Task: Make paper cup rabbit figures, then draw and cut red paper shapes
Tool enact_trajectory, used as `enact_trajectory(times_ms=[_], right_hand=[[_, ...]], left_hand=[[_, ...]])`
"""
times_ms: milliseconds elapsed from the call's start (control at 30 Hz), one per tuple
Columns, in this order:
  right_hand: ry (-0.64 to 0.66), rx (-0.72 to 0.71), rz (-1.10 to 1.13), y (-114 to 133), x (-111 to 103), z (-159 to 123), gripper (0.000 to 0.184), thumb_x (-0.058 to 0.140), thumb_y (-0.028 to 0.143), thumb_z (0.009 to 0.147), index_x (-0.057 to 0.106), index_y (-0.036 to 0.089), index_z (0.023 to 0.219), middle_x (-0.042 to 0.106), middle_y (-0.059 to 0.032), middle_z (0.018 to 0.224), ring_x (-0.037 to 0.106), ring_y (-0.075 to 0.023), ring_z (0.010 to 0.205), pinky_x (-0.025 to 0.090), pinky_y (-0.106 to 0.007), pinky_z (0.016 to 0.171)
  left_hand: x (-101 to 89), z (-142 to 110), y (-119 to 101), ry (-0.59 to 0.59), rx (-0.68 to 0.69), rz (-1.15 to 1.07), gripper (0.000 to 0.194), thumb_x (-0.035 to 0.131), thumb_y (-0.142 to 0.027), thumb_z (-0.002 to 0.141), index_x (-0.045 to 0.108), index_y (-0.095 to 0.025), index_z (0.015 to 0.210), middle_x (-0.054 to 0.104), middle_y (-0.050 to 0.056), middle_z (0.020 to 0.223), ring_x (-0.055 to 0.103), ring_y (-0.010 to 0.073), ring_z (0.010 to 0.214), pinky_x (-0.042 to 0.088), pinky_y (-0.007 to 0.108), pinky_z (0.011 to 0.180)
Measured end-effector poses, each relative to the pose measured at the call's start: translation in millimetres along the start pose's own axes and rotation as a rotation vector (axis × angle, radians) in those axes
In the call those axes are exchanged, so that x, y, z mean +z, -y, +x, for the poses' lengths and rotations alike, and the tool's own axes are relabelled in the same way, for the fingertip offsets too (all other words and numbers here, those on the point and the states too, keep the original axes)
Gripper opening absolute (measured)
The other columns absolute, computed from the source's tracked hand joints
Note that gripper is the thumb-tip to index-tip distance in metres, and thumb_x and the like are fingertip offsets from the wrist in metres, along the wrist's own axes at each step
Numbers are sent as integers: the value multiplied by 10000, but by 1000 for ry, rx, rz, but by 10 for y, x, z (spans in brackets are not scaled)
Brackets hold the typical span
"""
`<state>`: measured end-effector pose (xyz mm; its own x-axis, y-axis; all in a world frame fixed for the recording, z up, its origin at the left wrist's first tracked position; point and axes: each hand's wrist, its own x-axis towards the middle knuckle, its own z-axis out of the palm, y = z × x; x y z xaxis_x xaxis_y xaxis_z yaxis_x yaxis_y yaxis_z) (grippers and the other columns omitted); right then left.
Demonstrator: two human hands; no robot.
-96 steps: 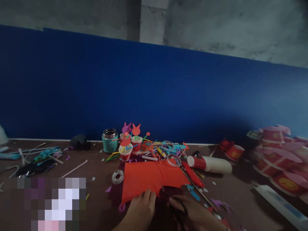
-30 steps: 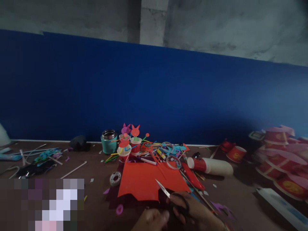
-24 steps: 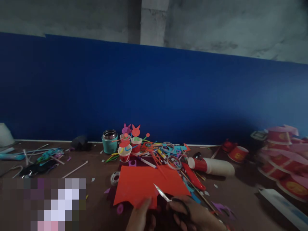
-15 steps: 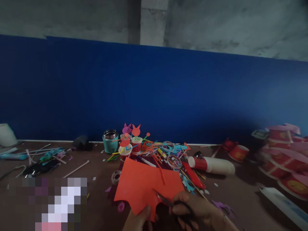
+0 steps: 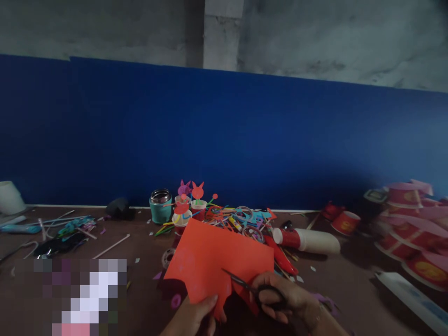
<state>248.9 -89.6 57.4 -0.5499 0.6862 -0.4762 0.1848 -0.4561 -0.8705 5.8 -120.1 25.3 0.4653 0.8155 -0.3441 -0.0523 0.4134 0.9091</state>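
A sheet of orange-red paper [image 5: 210,256] with a notched lower edge is held up over the table. My left hand [image 5: 199,313] pinches its bottom edge, thumb on top. In my right hand [image 5: 282,296] is a pair of scissors [image 5: 241,282] with dark handles, fingers through the loops. The blades point up and left and lie at the paper's cut lower edge; part of the sheet hangs down behind them. Just beyond the paper stand paper cups [image 5: 199,208] with paper animal heads on them. A roll of tape [image 5: 168,256] sits by the sheet's left edge.
A teal jar [image 5: 160,206] stands at the back. Coloured scraps and sticks [image 5: 252,217] are heaped behind the paper. A stack of white cups [image 5: 318,241] lies to the right, with piled red cups [image 5: 413,224] farther right. A blue partition [image 5: 224,135] closes the far side.
The paper has risen and tilted slightly, and its right part now hangs lower behind the blades. My left hand has shifted a little left; the scissors have moved slightly right.
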Motion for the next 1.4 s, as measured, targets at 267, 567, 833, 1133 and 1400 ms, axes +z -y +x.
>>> enact_trajectory(times_ms=[267, 567, 833, 1133, 1400], right_hand=[[36, -59, 63, -4, 13, -27, 364, 699, 423, 574, 621, 98, 720, 534, 46, 415, 341, -6, 242, 85, -155, 247], [156, 26, -114, 88, -265, 28, 232, 671, 263, 582, 670, 90, 738, 567, 46, 434, 402, -28, 258, 240, -116, 240], [264, 68, -160, 224, -340, 105, 285, 718, 252, 572, 703, 78, 797, 598, 38, 453, 428, -33, 259, 294, -110, 227], [237, 16, -156, 97, -381, 91, 277, 707, 285, 595, 696, 73, 774, 567, 38, 446, 393, -20, 264, 237, -103, 229], [150, 66, -162, 143, -227, 91, 179, 676, 168, 558, 694, 128, 732, 585, 43, 458, 410, -26, 287, 287, -108, 254]], left_hand=[[-26, 38, -34, -2, -34, 31, 571, 524, -717, 627, 576, -160, 516, 315, -74, 286, 253, 67, 296, 162, 236, 393], [-159, 38, -175, 54, -27, 131, 463, 573, -597, 651, 600, -147, 545, 502, -35, 440, 306, 52, 320, 188, 221, 358], [-260, 59, -374, 172, 1, 216, 443, 575, -558, 688, 583, -144, 531, 479, -41, 402, 336, 48, 314, 201, 201, 338], [-260, 159, -352, 60, -3, 160, 356, 631, -490, 634, 599, -135, 639, 538, -30, 462, 352, 39, 311, 178, 181, 313], [-299, 227, -252, 53, -2, 197, 360, 621, -492, 645, 601, -134, 682, 511, -50, 436, 330, 36, 291, 181, 175, 307]])
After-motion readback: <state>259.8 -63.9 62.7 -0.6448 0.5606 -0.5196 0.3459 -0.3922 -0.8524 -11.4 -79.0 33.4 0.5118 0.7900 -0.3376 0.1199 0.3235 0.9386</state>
